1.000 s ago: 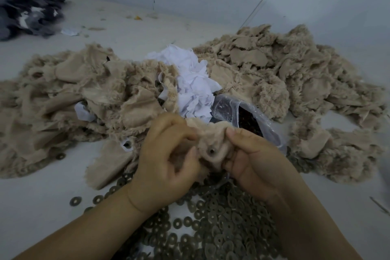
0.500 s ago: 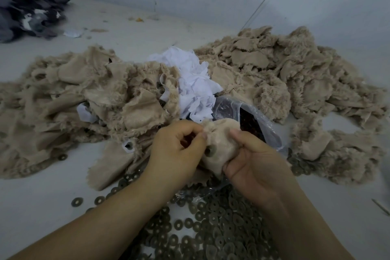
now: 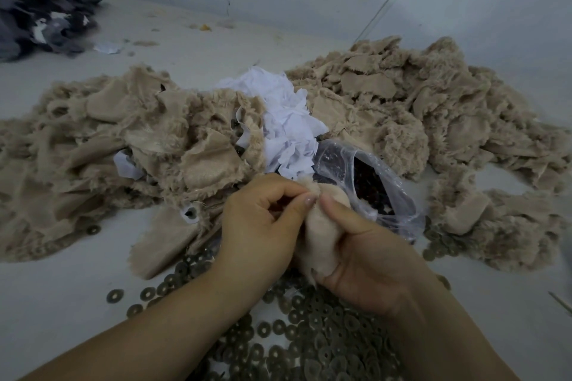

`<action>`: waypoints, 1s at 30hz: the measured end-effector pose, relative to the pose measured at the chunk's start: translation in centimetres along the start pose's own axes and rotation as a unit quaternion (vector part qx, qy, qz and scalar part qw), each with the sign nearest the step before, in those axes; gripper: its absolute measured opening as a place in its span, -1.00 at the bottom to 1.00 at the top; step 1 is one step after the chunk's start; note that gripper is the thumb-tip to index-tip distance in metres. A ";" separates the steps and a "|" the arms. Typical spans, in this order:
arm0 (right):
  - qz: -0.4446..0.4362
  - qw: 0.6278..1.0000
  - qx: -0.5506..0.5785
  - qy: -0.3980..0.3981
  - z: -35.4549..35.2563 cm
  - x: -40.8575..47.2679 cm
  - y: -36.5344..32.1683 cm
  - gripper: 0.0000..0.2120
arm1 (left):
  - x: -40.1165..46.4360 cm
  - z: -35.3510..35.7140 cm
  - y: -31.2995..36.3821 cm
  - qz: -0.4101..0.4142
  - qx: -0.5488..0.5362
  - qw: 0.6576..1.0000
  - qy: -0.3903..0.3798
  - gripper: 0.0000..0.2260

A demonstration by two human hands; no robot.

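Note:
A small beige plush fabric piece (image 3: 320, 235) is held between both hands in the lower middle of the head view. My left hand (image 3: 263, 223) pinches its top edge with thumb and curled fingers. My right hand (image 3: 368, 254) grips it from the right, thumb pressed on its front. The piece is bunched, and the small round part seen on it earlier is hidden. Under the hands lies a spread of several flat ring-shaped washers (image 3: 312, 337).
Beige plush pieces lie heaped at left (image 3: 93, 145) and right (image 3: 433, 114). White fabric scraps (image 3: 288, 124) sit between them. A clear plastic bag (image 3: 368, 182) of small dark parts lies just beyond my hands. Dark cloth (image 3: 37, 9) lies at far left.
The plush piece has been turned and bunched between my hands, hiding the round part on its face. My left thumb moved up to pinch the top edge beside my right thumb.

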State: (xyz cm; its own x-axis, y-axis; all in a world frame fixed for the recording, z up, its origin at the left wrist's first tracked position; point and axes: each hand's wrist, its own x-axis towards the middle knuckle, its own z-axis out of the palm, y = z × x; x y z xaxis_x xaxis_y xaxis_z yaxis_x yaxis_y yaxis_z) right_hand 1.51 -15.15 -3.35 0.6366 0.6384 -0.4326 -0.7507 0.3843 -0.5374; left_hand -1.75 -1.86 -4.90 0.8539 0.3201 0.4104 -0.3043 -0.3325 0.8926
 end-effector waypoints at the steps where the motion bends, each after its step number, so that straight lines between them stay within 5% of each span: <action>1: 0.005 1.000 0.002 -0.008 -0.1 0.0 0.1 -0.56 | -0.1 0.0 0.0 -0.001 -0.006 1.000 -0.001 -0.92; 5: -0.026 1.000 0.006 -0.008 -0.1 0.1 0.2 -0.68 | -0.2 0.1 0.0 -0.044 -0.037 0.998 -0.005 -0.90; 9: -0.044 0.999 -0.018 0.015 -0.2 0.3 0.2 -0.55 | -0.1 0.0 -0.2 -0.080 -0.048 0.995 -0.037 -0.86; 21: -0.030 0.999 -0.034 -0.025 0.0 0.0 0.7 -0.61 | 0.7 -2.6 1.0 -0.128 -0.081 0.983 -0.104 -0.82; 25: -0.155 0.979 -0.113 0.065 -0.5 0.2 0.2 -0.70 | 1.2 -5.9 2.4 -0.091 -0.041 0.992 -0.071 -0.83; 26: -0.218 0.945 -0.211 0.125 -0.9 0.3 0.1 -0.78 | 1.3 -6.7 2.6 -0.084 -0.033 0.993 -0.069 -0.83; 27: -0.280 0.872 -0.351 0.193 -1.4 0.5 0.0 -0.79 | 1.4 -7.3 2.7 -0.080 -0.026 0.994 -0.070 -0.83; 30: -0.351 0.572 -0.694 0.259 -3.1 1.4 -0.1 -0.82 | 1.4 -7.9 2.6 -0.090 -0.014 0.993 -0.075 -0.82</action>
State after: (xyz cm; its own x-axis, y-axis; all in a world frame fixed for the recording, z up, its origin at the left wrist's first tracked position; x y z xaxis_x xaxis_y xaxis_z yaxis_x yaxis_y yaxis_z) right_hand 2.99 -16.35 -6.14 0.9322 0.2299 0.2795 0.3575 -0.7052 -0.6124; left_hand -4.68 4.69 -0.57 0.9485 0.2350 0.2126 -0.1505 -0.2562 0.9548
